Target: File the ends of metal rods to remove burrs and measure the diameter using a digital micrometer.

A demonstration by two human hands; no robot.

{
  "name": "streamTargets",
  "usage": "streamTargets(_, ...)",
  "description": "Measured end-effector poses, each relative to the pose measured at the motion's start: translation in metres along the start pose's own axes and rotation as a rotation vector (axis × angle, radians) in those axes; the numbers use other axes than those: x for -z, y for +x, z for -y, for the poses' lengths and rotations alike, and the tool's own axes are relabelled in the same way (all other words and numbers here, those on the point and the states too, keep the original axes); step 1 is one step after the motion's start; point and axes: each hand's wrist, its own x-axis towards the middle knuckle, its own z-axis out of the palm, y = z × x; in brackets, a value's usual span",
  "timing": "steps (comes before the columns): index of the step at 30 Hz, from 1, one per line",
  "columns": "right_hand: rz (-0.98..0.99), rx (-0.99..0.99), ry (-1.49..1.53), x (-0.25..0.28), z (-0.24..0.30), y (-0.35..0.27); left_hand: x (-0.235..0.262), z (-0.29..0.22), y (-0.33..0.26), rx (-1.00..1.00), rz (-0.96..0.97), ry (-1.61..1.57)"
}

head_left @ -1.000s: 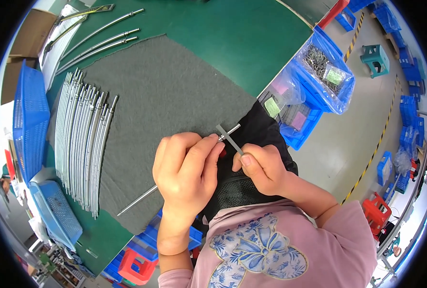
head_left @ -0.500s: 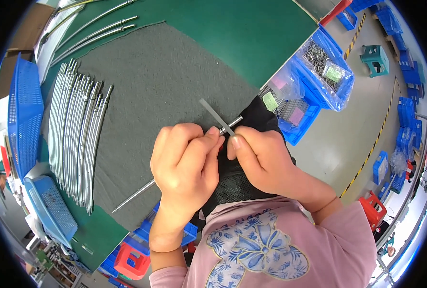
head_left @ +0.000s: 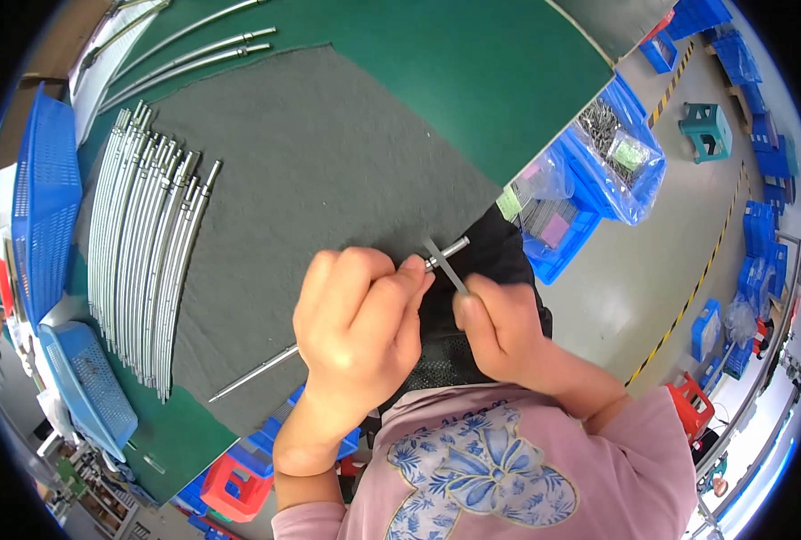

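A slim silver metal rod [head_left: 258, 372] runs slantwise under my left hand [head_left: 353, 328], which is closed round it near a small collar. The rod's pointed end lies toward the lower left over the grey cloth, and its blunt end sticks out past my fingertips to the right. My right hand [head_left: 506, 331] pinches one end of a thin flat grey file [head_left: 451, 271]. That file lies crosswise on the rod, just beyond the left fingertips. My palms hide the middle of the rod and the gripped end of the file.
Many similar rods [head_left: 139, 261] lie side by side on the grey cloth [head_left: 301, 162] at left. Longer rods [head_left: 211, 56] rest on the green tabletop [head_left: 472, 81]. Blue baskets [head_left: 47, 207] line the left edge; blue bins [head_left: 567, 236] with metal parts stand at right beside the table.
My right hand has drawn back down and to the right, pulling the file across the rod, so less of it extends beyond. My left hand still grips the rod.
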Motion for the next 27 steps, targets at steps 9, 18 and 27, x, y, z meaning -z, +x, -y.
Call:
streamTargets(9, -0.019, 0.012, -0.062, 0.001, 0.002, -0.001, -0.002, 0.001, 0.001, -0.002, -0.016, 0.006)
streamTargets(18, 0.020, -0.013, -0.073, 0.006, 0.010, -0.001, -0.001, 0.001, 0.003, -0.016, -0.016, 0.009)
streamTargets(27, 0.035, -0.004, -0.100, 0.008, 0.015, 0.008, -0.001, 0.000, 0.000, -0.007, -0.003, 0.017)
